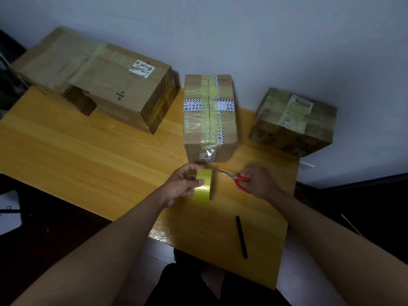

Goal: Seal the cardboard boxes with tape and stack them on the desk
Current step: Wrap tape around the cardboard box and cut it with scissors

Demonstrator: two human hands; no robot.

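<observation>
Yellow tape roll (203, 186) sits gripped in the left hand (182, 185), just in front of the middle box (209, 117). The right hand (258, 182) holds red scissors (237, 179) — blades pointing left at the roll — so the cut comes from the right.

I see both forearms bare, no sleeves, and dark black clothing low between the two arms.

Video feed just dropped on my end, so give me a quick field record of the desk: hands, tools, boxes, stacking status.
left hand: grips the yellow tape roll
right hand: holds the red-handled scissors, blades pointing toward the tape
middle box: taped over the top, just beyond the hands
left box: largest, partly lying over another box behind it
right box: stands apart at the desk's right edge
black pen: lies on the desk, near edge
stacking: middle and right boxes not stacked
</observation>
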